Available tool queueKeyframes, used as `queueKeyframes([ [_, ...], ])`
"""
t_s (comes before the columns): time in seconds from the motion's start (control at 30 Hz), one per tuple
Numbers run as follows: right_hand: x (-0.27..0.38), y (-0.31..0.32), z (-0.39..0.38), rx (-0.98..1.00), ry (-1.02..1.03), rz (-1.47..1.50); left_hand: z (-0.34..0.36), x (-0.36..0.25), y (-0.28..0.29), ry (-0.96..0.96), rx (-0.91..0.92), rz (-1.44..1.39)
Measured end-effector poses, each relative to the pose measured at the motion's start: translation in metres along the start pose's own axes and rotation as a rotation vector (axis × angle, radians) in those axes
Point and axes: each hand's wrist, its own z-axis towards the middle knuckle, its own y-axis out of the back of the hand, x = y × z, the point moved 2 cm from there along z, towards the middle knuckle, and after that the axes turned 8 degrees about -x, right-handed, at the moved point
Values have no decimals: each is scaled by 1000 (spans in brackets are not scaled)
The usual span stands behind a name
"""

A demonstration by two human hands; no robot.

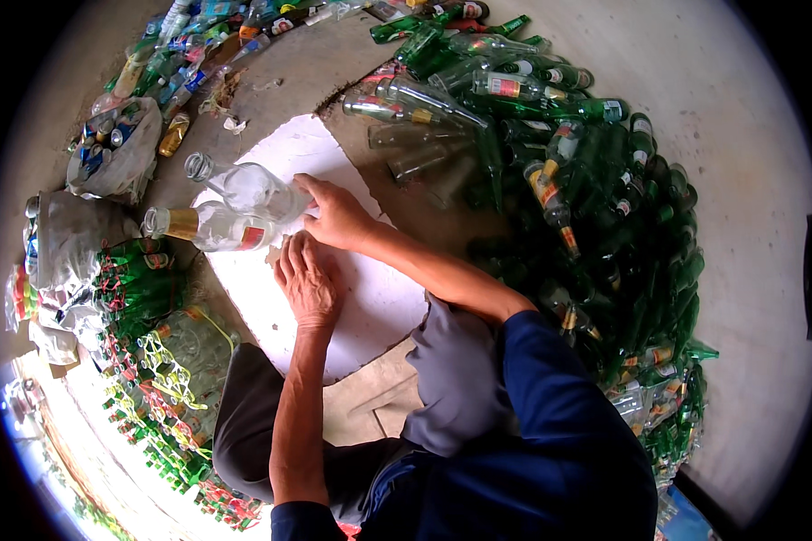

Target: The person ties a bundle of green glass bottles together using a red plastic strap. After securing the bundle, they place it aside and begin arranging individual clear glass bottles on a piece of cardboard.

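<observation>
Two clear glass bottles are side by side over a white board (361, 307), mouths pointing left. I cannot tell whether they stand or lie. The farther one is a plain clear bottle (253, 189). My right hand (338, 215) is closed at its base end, with thumb and index finger against the glass. Nearer to me is a clear bottle with a gold neck band and a red label (221, 225). Just beside its base rests my left hand (307, 279), fingers stretched out over the board; whether they touch the glass is unclear.
A large heap of mostly green bottles (595, 180) fills the right side. At left are a plastic bag of cans (117, 149), net-wrapped green bottles (140, 279) and rows of tied bottles (167, 442). Plastic bottles (167, 68) are piled at the far left.
</observation>
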Motion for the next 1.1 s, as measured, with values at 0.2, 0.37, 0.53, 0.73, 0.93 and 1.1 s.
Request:
queueKeyframes([
  [0.2, -26, 43, -9, -130, -116, 114, -1, 2, -2, -13, -31, 5],
  [0.37, -68, 106, -17, -273, -227, 116, 1, 0, -1, -4, -19, 5],
  [0.53, -130, 184, -11, -268, -344, -300, 1, 1, 1, -1, -20, -16],
  [0.73, -202, 259, 6, -262, -515, -667, 0, 2, 4, 11, 20, -10],
  [0.93, -219, 281, 25, -303, -831, -340, -2, 1, 9, 37, 24, -15],
  [1.1, -246, 294, 32, -247, -829, -367, 2, -3, 8, 34, 61, -37],
])
